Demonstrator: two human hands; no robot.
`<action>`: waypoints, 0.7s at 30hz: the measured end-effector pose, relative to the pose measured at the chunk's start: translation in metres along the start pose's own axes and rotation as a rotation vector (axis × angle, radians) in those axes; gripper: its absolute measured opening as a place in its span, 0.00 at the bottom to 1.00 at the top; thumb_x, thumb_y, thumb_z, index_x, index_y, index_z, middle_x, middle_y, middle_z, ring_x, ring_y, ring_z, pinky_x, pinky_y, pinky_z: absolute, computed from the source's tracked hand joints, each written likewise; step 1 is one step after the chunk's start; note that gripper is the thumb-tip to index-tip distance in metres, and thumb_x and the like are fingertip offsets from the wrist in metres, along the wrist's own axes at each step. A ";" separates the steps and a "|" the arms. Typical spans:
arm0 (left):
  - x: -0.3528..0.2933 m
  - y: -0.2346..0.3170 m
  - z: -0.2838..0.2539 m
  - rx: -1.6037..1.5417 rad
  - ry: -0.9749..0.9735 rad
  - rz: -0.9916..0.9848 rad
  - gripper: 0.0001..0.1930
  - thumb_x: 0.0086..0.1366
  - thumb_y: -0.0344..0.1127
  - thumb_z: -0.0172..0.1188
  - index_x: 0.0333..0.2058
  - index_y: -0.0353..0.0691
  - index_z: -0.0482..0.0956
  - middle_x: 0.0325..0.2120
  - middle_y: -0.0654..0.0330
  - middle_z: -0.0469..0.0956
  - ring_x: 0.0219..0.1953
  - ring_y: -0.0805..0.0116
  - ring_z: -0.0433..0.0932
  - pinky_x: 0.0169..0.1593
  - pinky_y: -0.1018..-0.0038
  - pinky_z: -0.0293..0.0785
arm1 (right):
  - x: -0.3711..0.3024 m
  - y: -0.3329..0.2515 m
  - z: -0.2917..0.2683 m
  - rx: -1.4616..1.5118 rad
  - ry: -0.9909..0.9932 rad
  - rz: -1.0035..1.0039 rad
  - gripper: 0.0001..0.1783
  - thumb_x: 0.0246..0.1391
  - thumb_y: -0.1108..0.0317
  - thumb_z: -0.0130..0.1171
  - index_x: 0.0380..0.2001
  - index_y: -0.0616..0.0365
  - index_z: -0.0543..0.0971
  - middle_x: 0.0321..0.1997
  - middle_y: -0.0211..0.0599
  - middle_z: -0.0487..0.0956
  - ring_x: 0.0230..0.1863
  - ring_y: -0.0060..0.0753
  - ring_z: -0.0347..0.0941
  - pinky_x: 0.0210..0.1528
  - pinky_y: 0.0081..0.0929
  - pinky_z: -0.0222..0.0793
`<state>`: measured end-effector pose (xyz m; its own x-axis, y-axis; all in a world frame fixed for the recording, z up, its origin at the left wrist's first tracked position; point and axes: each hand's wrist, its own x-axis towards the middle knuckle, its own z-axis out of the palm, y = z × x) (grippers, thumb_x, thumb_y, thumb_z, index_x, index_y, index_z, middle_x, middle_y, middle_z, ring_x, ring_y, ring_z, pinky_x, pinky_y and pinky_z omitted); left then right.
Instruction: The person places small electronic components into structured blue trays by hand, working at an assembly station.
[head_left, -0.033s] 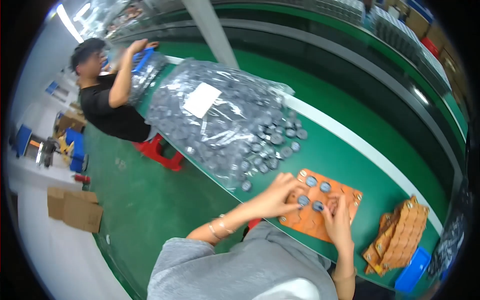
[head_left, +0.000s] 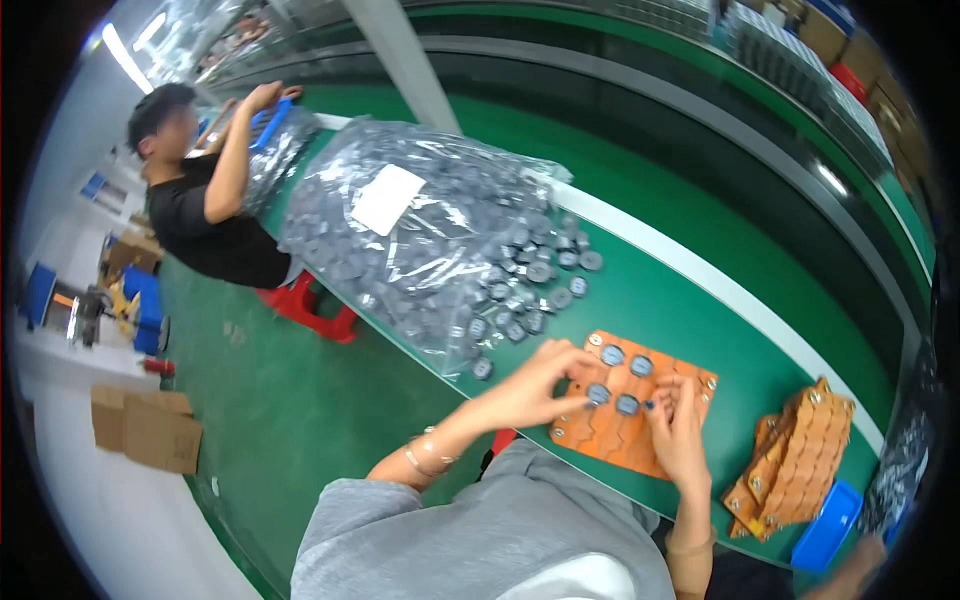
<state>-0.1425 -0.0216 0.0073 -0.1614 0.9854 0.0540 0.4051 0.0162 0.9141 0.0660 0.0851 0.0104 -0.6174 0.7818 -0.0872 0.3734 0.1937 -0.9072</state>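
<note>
An orange plate (head_left: 625, 450) with metal-ringed corner holes and wavy grooves lies on the green table in front of me. Set on it in two rows are several small round dark grey caps (head_left: 641, 366). My left hand (head_left: 535, 388) reaches over the plate's left side, thumb and forefinger apart, the thumb beside the lower left cap (head_left: 597, 395). At the lower right cap (head_left: 627, 405), my right hand (head_left: 680, 430) is just to the right, its thumb apart from the curled fingers. Neither hand visibly holds anything.
A large clear bag (head_left: 400, 250) of similar caps spills loose ones (head_left: 540, 272) toward the plate. Stacked orange plates (head_left: 800, 465) and a blue tray (head_left: 828, 525) lie at right. Another person (head_left: 210, 200) works at far left; a blurred hand (head_left: 855, 568) shows lower right.
My right hand has drawn slightly away from the lower right cap, which stays on the plate. A blurred hand has come in beside the blue tray. The whole view has shifted a little.
</note>
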 end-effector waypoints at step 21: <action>0.040 -0.022 -0.039 0.343 0.300 0.041 0.19 0.56 0.21 0.58 0.49 0.37 0.75 0.28 0.58 0.73 0.27 0.71 0.70 0.33 0.76 0.70 | 0.123 -0.027 0.043 -0.587 -0.222 -0.443 0.11 0.48 0.77 0.53 0.37 0.59 0.77 0.42 0.36 0.71 0.46 0.40 0.67 0.49 0.32 0.68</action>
<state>-0.1926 0.0114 0.0053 -0.3719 0.8947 0.2475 0.6828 0.0830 0.7259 -0.0497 0.1504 0.0060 -0.8965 0.4324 0.0967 0.3268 0.7927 -0.5147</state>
